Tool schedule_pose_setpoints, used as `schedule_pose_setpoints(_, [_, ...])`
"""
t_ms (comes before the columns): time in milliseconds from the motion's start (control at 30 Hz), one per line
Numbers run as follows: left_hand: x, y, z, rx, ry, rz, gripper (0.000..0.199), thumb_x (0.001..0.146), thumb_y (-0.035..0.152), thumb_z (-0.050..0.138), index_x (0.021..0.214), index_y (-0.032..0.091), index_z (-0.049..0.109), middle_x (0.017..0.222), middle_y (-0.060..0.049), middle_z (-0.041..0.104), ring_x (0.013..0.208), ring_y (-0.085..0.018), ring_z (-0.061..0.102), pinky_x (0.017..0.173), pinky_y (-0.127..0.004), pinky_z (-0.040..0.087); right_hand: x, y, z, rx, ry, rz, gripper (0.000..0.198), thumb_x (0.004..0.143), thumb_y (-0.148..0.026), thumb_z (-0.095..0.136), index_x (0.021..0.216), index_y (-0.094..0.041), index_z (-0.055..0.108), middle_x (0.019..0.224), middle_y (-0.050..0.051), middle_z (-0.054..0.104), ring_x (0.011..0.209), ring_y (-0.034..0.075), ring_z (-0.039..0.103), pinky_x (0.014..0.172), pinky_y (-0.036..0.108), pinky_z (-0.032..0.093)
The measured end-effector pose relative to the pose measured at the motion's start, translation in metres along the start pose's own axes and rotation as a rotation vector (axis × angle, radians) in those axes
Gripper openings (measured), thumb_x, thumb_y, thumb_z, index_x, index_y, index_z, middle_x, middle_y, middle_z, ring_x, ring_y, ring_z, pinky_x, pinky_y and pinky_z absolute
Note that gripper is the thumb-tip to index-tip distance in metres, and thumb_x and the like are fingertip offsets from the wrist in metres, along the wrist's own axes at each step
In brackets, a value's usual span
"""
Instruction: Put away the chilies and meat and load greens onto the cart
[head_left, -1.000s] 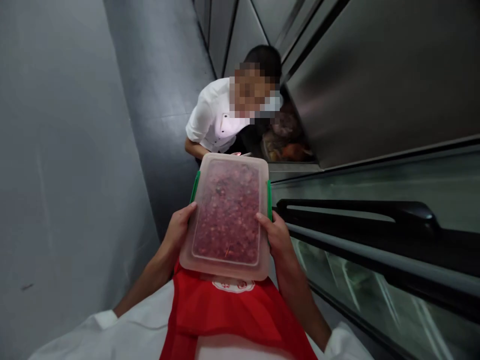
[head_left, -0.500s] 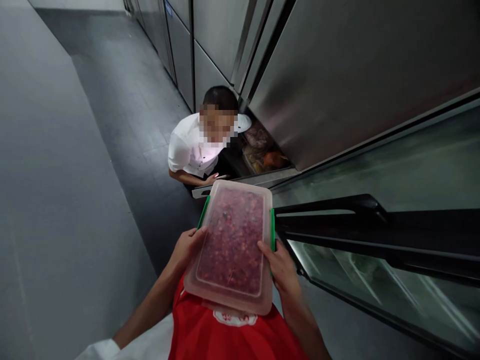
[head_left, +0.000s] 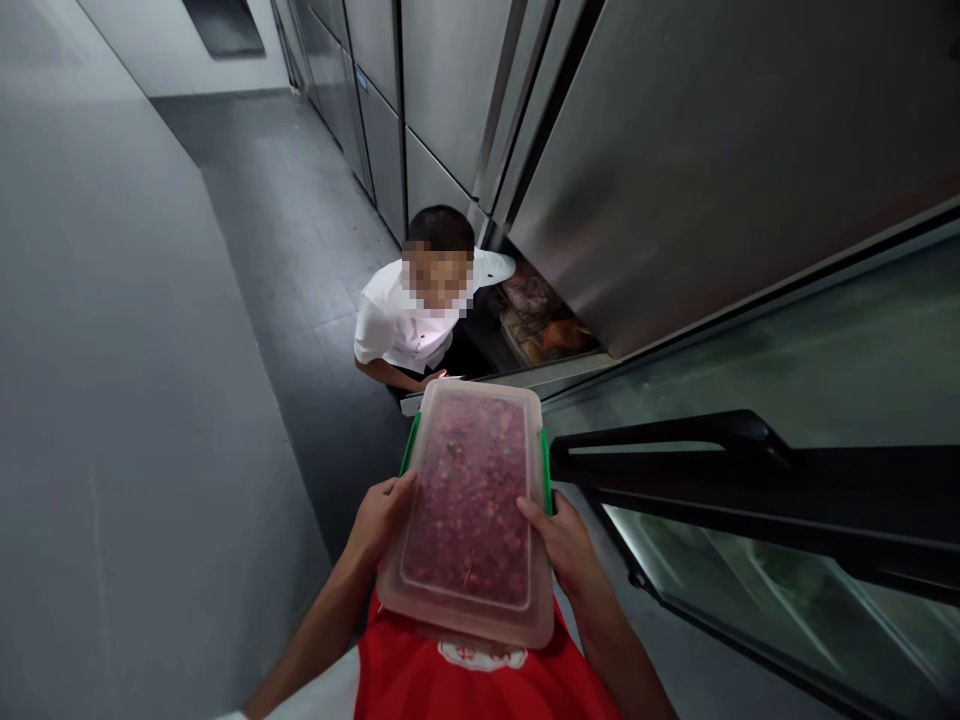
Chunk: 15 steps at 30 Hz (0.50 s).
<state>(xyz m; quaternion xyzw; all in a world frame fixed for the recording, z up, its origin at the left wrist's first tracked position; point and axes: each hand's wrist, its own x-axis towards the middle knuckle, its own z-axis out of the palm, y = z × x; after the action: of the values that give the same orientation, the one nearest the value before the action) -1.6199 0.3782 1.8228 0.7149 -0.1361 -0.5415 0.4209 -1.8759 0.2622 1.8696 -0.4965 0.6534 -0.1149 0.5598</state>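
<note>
Lidded container [head_left: 472, 500] sits gripped at its sides between left hand [head_left: 384, 517] and right hand [head_left: 568, 542]. The wearer's view has tipped up, showing more floor [head_left: 300, 300] beyond them; the hold is unchanged, seemingly secure. Farther ahead, a co-worker [head_left: 405, 330] is low beside an open compartment [head_left: 559, 371].

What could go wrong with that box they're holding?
The box might slip, because the left hand and right hand hold it at its sides. It could also knock the black handle sticking out on the right. And a person is low down just ahead, so stepping forward might bump them.
</note>
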Motion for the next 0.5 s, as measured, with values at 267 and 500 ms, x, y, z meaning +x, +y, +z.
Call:
schedule_pose_setpoints(267, [0.000, 0.004, 0.005, 0.064, -0.042, 0.047, 0.076, 0.074, 0.087, 0.056, 0.073, 0.013, 0.069, 0.069, -0.006, 0.064, 0.066, -0.020, 0.053, 0.058, -0.028, 0.039, -0.012, -0.004, -0.005, -0.027, 0.052, -0.001, 0.061, 0.068, -0.066, 0.072, 0.104, -0.016, 0.072, 0.108, 0.014, 0.078, 0.099, 0.035, 0.073, 0.083, 0.041, 0.056])
schedule_pose_setpoints(500, [-0.005, 0.007, 0.007, 0.157, -0.046, 0.071, 0.075, 0.074, 0.087, 0.053, 0.070, 0.014, 0.066, 0.068, -0.005, 0.061, 0.067, -0.019, 0.049, 0.058, -0.028, 0.036, -0.020, -0.001, -0.011, -0.065, 0.096, 0.018, 0.064, 0.065, -0.070, 0.071, 0.099, -0.016, 0.072, 0.101, 0.013, 0.078, 0.096, 0.034, 0.072, 0.082, 0.041, 0.053])
